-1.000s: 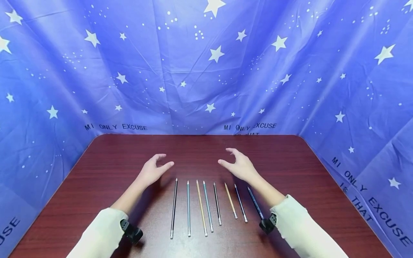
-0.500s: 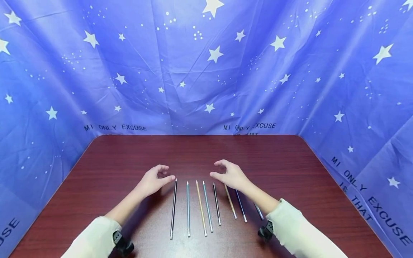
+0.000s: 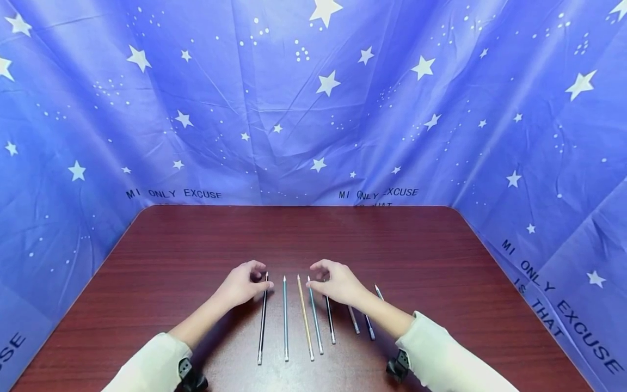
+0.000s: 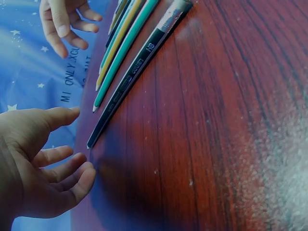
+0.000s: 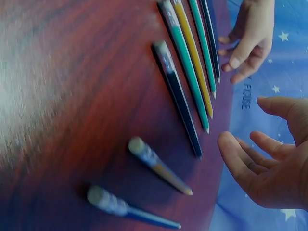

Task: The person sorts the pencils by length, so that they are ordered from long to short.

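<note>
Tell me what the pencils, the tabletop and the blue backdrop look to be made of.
Pencils: probably wood under glossy paint; pointed tips and a printed HB grade on the black pencil, with silvery end caps that look metallic. Tabletop: reddish wood grain with a smooth sheen, possibly laminate. Blue backdrop: thin fabric or plastic sheet, judging by creases and folds.
</note>
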`<state>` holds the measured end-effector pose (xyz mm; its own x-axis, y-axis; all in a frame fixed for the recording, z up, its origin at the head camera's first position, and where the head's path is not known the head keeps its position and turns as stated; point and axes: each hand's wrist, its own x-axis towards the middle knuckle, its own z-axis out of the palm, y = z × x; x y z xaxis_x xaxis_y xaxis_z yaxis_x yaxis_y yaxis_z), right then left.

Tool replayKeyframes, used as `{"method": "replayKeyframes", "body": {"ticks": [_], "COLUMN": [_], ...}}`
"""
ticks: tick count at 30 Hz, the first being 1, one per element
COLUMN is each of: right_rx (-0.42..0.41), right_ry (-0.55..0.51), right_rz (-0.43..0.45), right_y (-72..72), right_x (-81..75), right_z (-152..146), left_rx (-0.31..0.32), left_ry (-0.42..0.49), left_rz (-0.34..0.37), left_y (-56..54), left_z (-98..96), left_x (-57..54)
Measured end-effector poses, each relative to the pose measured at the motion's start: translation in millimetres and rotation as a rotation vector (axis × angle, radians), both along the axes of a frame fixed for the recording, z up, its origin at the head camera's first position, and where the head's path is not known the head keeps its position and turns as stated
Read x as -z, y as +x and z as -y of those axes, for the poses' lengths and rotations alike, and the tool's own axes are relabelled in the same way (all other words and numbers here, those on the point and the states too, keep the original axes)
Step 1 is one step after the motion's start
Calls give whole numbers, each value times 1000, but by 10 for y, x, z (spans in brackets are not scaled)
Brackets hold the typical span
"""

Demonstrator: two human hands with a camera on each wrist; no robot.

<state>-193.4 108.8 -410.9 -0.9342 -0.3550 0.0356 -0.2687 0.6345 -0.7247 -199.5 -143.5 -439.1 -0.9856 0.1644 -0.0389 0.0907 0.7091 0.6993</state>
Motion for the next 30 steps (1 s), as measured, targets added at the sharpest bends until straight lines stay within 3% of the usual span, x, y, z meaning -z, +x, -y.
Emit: {"method": "replayKeyframes", "body": {"ticks": [7, 15, 30], "right_rx": [-41, -7, -25], "right_ry": [-1, 79, 169], "right_rz": [41, -8, -73], "right_y": [86, 121, 109], "right_x": [100, 153, 212], "right_z": [95, 201, 305], "left_rx": [-5, -22, -32], "left_ry": [8, -1, -36], "left_rz": [18, 21, 14], "left_y": [7, -5, -12], "left_z": [-14, -25, -40], "left_x": [1, 32, 69]}}
